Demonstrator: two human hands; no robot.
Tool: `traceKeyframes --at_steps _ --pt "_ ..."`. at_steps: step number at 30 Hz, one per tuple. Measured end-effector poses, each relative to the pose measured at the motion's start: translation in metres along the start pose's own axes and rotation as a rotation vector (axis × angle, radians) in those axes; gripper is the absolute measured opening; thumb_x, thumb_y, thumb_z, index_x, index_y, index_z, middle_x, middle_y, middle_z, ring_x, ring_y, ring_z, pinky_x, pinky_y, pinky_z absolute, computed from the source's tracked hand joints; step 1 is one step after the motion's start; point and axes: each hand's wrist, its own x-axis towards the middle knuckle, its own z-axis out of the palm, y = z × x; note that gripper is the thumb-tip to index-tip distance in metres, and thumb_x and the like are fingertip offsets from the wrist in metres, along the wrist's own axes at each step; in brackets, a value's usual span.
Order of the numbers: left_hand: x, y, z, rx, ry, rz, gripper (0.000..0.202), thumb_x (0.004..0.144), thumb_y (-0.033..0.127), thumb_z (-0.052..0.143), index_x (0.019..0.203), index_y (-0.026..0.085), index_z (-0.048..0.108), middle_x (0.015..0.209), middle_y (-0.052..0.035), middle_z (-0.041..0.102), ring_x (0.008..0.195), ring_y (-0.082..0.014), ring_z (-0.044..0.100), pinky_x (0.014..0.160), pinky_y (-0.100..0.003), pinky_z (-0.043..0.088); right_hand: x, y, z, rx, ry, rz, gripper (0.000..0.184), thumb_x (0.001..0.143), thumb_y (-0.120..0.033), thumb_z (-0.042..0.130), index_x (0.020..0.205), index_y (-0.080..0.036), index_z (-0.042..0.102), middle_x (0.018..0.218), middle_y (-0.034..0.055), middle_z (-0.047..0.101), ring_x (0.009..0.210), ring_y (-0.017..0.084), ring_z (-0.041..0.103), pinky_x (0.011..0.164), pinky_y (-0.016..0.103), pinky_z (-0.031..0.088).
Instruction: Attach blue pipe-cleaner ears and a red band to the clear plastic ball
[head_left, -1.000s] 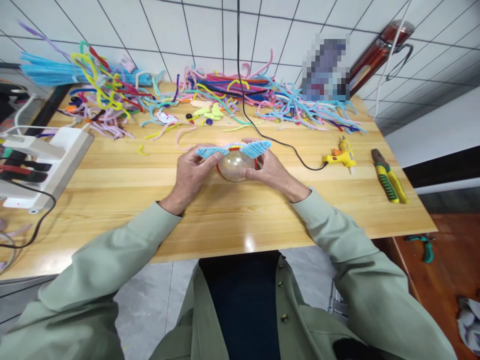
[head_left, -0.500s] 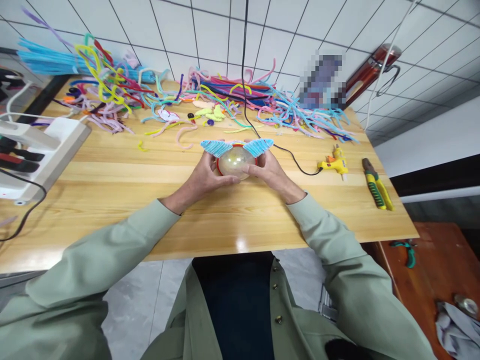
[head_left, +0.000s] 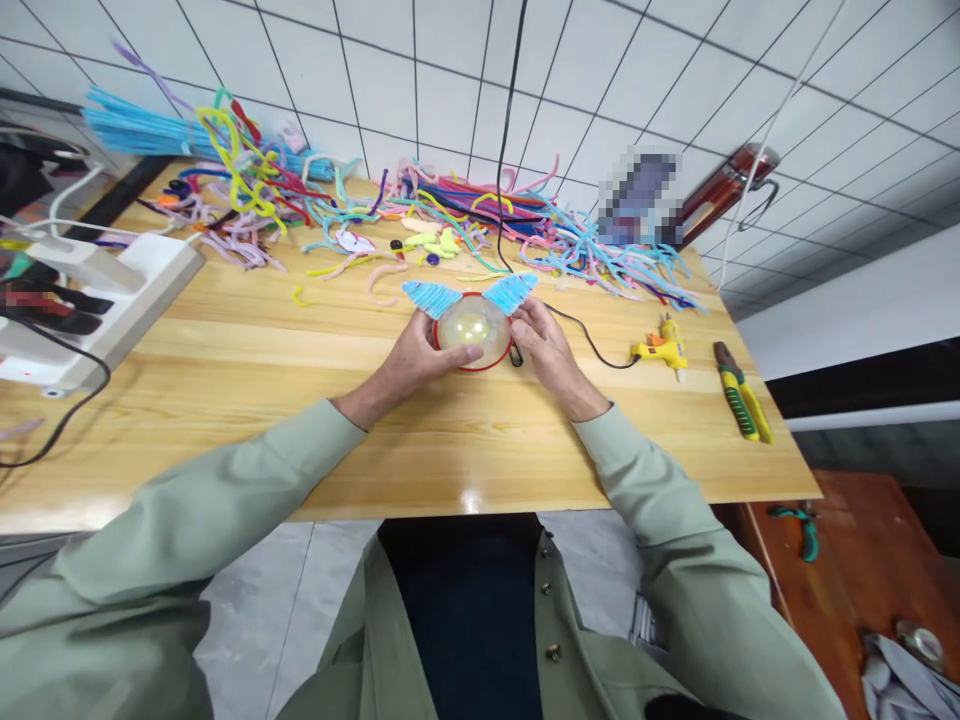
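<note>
Between my two hands is a clear round ball (head_left: 474, 328) with a red rim. Two light-blue pipe-cleaner pieces, shaped like ears or wings, stick out from its top: a left piece (head_left: 433, 299) and a right piece (head_left: 510, 291). My left hand (head_left: 420, 352) grips the ball's left side, thumb across its front and fingers mostly hidden behind. On the other side, my right hand (head_left: 541, 345) holds the right edge, its fingers bent close below the right blue piece. A small black loop (head_left: 516, 355) shows beside my right thumb; what it belongs to is unclear.
Piles of coloured pipe cleaners (head_left: 480, 205) line the back by the tiled wall. On the right lie a yellow glue gun (head_left: 661, 348), its black cord running behind my hands, and pliers (head_left: 741, 392). A white power strip (head_left: 112, 310) is at left.
The ball has tilted, so more of its red rim shows and the right blue piece points more upward. My right thumb has moved off its front to the right edge. The view has shifted slightly.
</note>
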Motion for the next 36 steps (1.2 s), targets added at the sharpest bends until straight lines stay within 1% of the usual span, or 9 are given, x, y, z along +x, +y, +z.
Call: traceKeyframes --at_steps 5,8,12,18,23,26,29,32,36 --pt "0.000 0.000 0.001 -0.016 -0.001 -0.012 0.107 0.060 0.072 0.104 0.139 0.016 0.059 0.150 -0.0213 0.073 0.144 -0.0434 0.070 0.125 -0.059 0.057 0.001 0.002 -0.003 0.005 0.075 -0.008 0.073 0.079 -0.082 0.089 0.127 -0.030 0.069 0.138 0.0078 0.081 0.137 0.030 0.073 0.128 0.052 0.055" --pt "0.000 -0.002 0.000 -0.018 -0.002 -0.012 0.106 0.060 0.072 0.104 0.139 0.017 0.060 0.149 -0.0206 0.074 0.142 -0.0431 0.071 0.124 -0.060 0.058 0.001 0.001 -0.004 0.019 0.104 -0.009 0.071 0.080 -0.080 0.089 0.126 -0.030 0.070 0.135 0.0072 0.082 0.130 0.029 0.076 0.126 0.052 0.057" --pt "-0.001 -0.003 -0.001 0.020 0.004 0.004 0.104 0.061 0.072 0.104 0.139 0.017 0.061 0.148 -0.0203 0.074 0.141 -0.0424 0.072 0.123 -0.059 0.058 0.000 0.001 -0.006 0.006 0.140 0.000 0.070 0.079 -0.081 0.090 0.125 -0.032 0.072 0.135 0.0059 0.082 0.128 0.029 0.076 0.123 0.052 0.060" --pt "-0.006 0.000 0.001 0.120 -0.006 0.033 0.102 0.064 0.071 0.103 0.141 0.019 0.062 0.147 -0.0174 0.074 0.140 -0.0400 0.072 0.121 -0.055 0.060 -0.001 0.006 -0.009 0.008 0.167 -0.034 0.059 0.082 -0.077 0.089 0.119 -0.034 0.073 0.127 0.0039 0.082 0.126 0.026 0.077 0.115 0.045 0.064" --pt "-0.009 -0.003 0.002 0.163 0.009 0.031 0.100 0.065 0.065 0.104 0.142 0.018 0.061 0.148 -0.0191 0.073 0.141 -0.0404 0.071 0.124 -0.059 0.056 -0.001 0.011 -0.013 0.023 0.207 -0.031 0.053 0.084 -0.073 0.091 0.117 -0.035 0.075 0.120 0.0016 0.081 0.113 0.022 0.078 0.105 0.038 0.067" --pt "-0.009 -0.004 0.003 0.169 0.019 0.044 0.103 0.062 0.063 0.106 0.142 0.017 0.060 0.153 -0.0213 0.070 0.145 -0.0418 0.068 0.128 -0.060 0.053 -0.003 0.014 -0.014 0.018 0.204 -0.025 0.052 0.085 -0.071 0.091 0.118 -0.034 0.076 0.122 0.0020 0.081 0.113 0.022 0.078 0.105 0.038 0.067" --pt "-0.009 -0.002 0.003 0.172 -0.024 0.101 0.100 0.068 0.062 0.103 0.146 0.017 0.059 0.157 -0.0212 0.068 0.150 -0.0405 0.065 0.132 -0.059 0.049 -0.003 0.016 -0.014 0.013 0.197 -0.020 0.055 0.086 -0.070 0.091 0.124 -0.033 0.075 0.125 0.0031 0.082 0.117 0.023 0.079 0.108 0.039 0.066" --pt "-0.009 0.000 0.003 0.192 -0.045 0.138 0.098 0.071 0.062 0.102 0.149 0.018 0.061 0.160 -0.0198 0.067 0.153 -0.0401 0.062 0.135 -0.058 0.046 -0.004 0.018 -0.014 0.006 0.187 -0.022 0.054 0.085 -0.070 0.092 0.121 -0.033 0.075 0.127 0.0031 0.082 0.119 0.023 0.078 0.111 0.040 0.064" --pt "-0.008 0.000 0.003 0.188 -0.050 0.173 0.094 0.072 0.061 0.102 0.147 0.019 0.063 0.157 -0.0193 0.070 0.151 -0.0400 0.064 0.134 -0.059 0.046 -0.004 0.016 -0.011 0.004 0.170 -0.022 0.054 0.083 -0.070 0.093 0.120 -0.035 0.073 0.125 0.0021 0.081 0.122 0.025 0.077 0.115 0.043 0.062"
